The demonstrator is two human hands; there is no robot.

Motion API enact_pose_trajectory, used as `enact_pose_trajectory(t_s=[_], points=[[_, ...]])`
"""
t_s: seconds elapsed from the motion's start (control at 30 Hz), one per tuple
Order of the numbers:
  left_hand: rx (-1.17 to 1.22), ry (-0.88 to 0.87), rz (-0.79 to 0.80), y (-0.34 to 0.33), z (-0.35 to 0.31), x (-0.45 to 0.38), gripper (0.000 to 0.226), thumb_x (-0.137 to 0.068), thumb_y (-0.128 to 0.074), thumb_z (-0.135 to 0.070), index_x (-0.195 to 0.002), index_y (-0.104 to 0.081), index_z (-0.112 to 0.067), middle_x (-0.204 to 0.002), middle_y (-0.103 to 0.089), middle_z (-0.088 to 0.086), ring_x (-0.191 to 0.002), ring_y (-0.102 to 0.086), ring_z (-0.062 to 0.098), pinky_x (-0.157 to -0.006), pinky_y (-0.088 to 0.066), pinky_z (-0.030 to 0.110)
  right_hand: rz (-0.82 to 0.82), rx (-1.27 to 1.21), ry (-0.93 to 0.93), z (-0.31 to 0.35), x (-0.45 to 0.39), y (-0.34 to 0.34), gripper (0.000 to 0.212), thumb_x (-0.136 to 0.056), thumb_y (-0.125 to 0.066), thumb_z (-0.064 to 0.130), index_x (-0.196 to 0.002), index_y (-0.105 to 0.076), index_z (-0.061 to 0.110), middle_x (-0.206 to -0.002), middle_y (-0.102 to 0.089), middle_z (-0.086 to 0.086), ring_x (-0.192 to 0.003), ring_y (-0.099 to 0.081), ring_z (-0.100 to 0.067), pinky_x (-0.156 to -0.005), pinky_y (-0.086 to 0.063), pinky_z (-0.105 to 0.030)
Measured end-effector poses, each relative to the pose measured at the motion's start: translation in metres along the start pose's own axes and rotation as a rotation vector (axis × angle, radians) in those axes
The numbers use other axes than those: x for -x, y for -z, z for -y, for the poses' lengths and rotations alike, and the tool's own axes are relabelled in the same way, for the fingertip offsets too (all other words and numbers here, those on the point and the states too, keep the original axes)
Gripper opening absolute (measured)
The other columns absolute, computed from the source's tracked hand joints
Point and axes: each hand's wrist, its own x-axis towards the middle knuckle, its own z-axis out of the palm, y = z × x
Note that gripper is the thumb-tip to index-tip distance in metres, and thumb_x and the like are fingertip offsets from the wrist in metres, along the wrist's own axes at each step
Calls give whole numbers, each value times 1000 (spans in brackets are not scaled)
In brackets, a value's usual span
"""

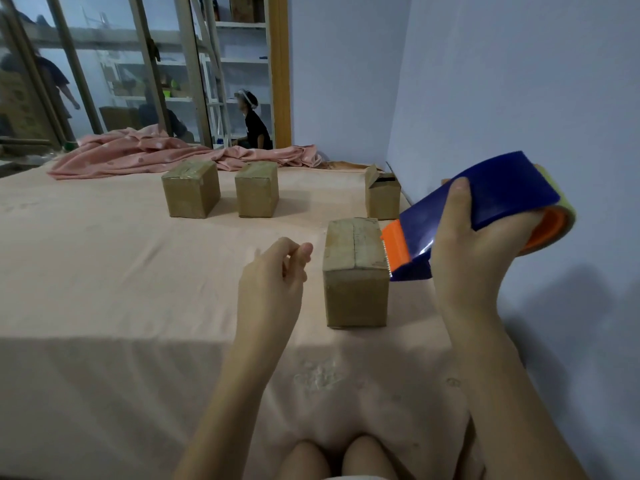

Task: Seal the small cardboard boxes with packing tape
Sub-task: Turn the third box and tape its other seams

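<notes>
Head view: pink bedsheet [104,271] w/ 4 boxes, right hand [474,251] grips tape dispenser [485,209], left hand [277,268] loosely curled, holding nothing.

Open sheet [104,271] lies left of the nearest box [356,278]; wall [519,98] hems its right.

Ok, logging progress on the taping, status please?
Right hand grips tape dispenser, its blade at nearest box. Left hand loosely curled beside it, holding nothing. Far-right box flap still up. Nothing in the way.
</notes>
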Motion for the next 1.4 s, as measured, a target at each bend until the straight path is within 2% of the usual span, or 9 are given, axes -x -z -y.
enact_pose_trajectory(t_s=[0.13,0.23,0.33,0.57,0.77,1.0,1.13,1.27,1.4], points=[[-75,3,-21,-13,4,7,35,-98,-40,-35,-80,-54,-8,-70,-63,-1,-62,-56,18,-56,-46,39,4,32,-33,-5,-9,1,36,-88,-61,22,-107,-31,29,-107,-52,13,-95,-59,3,-69,-48,-11],[-227,30,-14,-23,10,-5,33,-98,-37,-37,-79,-47,-12,-71,-59,-1,-57,-46,14,-49,-36,27,49,95,-10,-5,-3,-4,40,-87,-62,26,-111,-30,28,-108,-50,12,-98,-59,-7,-71,-50,-14],[-242,87,42,-28,19,-13,35,-99,-40,-39,-82,-54,-13,-68,-57,-3,-60,-50,15,-52,-38,31,73,230,60,-4,7,-7,51,-86,-65,25,-124,-34,13,-110,-44,11,-89,-54,-6,-69,-48,-13],[-141,132,153,-23,22,-27,32,-97,-49,-36,-77,-64,-16,-62,-57,-5,-60,-54,12,-55,-40,28,133,460,81,-7,4,-14,55,-87,-63,28,-127,-38,-1,-119,-56,-15,-92,-52,-14,-61,-36,-8],[-130,185,231,-25,21,-35,36,-95,-51,-39,-71,-67,-18,-69,-66,5,-67,-60,18,-64,-48,34,175,562,156,-5,-7,-23,47,-90,-58,26,-121,-38,-2,-93,-50,-2,-77,-46,-10,-57,-39,-22],[-152,222,283,-38,26,-29,43,-95,-51,-38,-73,-66,-4,-60,-59,8,-56,-54,27,-51,-37,31,275,766,151,-19,-10,-25,41,-93,-51,29,-117,-38,-3,-84,-49,-4,-69,-48,-17,-58,-38,-30],[-78,263,288,-40,29,-30,42,-95,-50,-38,-72,-65,-6,-69,-66,12,-64,-63,29,-62,-51,37,288,832,208,-19,-8,-30,45,-93,-52,29,-119,-38,-5,-90,-60,-13,-68,-52,-20,-56,-33,-27],[56,396,384,-41,31,-29,41,-96,-48,-37,-71,-61,-7,-61,-58,-3,-43,-52,11,-43,-37,20,296,867,268,-19,-3,-34,41,-92,-53,29,-115,-41,-3,-91,-63,-17,-72,-60,-27,-52,-24,-21],[371,599,436,-41,34,-23,37,-96,-50,-39,-78,-56,-8,-65,-57,-1,-40,-46,9,-40,-37,19,276,845,258,-21,-5,-35,41,-91,-54,28,-114,-42,-3,-89,-63,-17,-67,-51,-20,-48,-19,-17]])
